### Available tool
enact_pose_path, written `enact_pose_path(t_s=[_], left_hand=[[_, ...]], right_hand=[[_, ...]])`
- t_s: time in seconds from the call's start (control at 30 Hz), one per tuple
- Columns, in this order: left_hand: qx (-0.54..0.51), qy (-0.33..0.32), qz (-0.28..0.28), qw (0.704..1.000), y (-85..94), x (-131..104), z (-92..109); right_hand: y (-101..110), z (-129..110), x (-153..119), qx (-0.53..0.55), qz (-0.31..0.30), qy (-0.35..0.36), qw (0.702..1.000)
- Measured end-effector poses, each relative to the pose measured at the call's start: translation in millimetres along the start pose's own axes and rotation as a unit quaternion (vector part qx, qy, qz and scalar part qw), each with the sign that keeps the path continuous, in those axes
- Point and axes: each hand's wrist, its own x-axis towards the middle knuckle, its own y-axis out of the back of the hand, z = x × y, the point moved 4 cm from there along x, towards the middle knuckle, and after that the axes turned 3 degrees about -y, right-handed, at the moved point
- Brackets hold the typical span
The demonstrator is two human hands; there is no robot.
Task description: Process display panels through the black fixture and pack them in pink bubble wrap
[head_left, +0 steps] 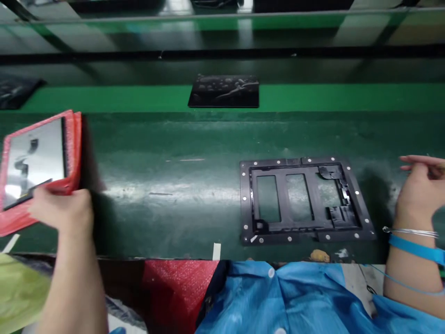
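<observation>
Silver-faced panel (45, 148) lies well to the left of the black frame (284, 199), on the red wrap (77, 144) that I hold. Largest before me is the green bench (156, 139), which runs under the frame and past it on both sides. My blue garment (278, 292) shows just in front of the frame. Next in size, the frame itself lies flat, pale dots (328, 237) set around its border. Smaller in view is the wrap, left of the frame; my left hand (64, 206) is closed on its near right corner, by the panel's lower edge. Behind the frame and to its left lies a dark slab (223, 91). My right hand (422, 185) is apart from the frame, to its right, fingers partly bent; I cannot tell whether it holds anything. My blue wristband (415, 249) is also right of the frame. Smallest, a pale strip (216, 251) sits left of the frame, at the bench's near edge
</observation>
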Motion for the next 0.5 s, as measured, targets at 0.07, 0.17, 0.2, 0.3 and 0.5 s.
enact_pose_path(t_s=[0.07, 0.17, 0.2, 0.3, 0.5], left_hand=[[0.018, -0.030, -0.013, 0.999, -8.5, -18.6, 14.1], [-0.015, -0.099, -0.058, 0.993, -24.5, -57.8, 39.0], [-0.027, -0.119, -0.071, 0.990, -28.7, -73.1, 45.5], [-0.058, -0.171, -0.121, 0.976, -34.1, -122.3, 56.3], [-0.121, -0.293, -0.310, 0.897, 3.3, -203.9, 51.7]], right_hand=[[2.7, -0.1, -2.3, 0.001, -0.013, 0.010, 1.000], [4.1, -0.5, -6.2, -0.007, -0.043, 0.021, 0.999], [3.8, -1.7, -8.2, -0.010, -0.052, 0.024, 0.998], [2.8, -9.6, -16.7, -0.004, -0.071, 0.035, 0.997], [11.0, -23.1, -27.5, -0.032, -0.099, 0.050, 0.993]])
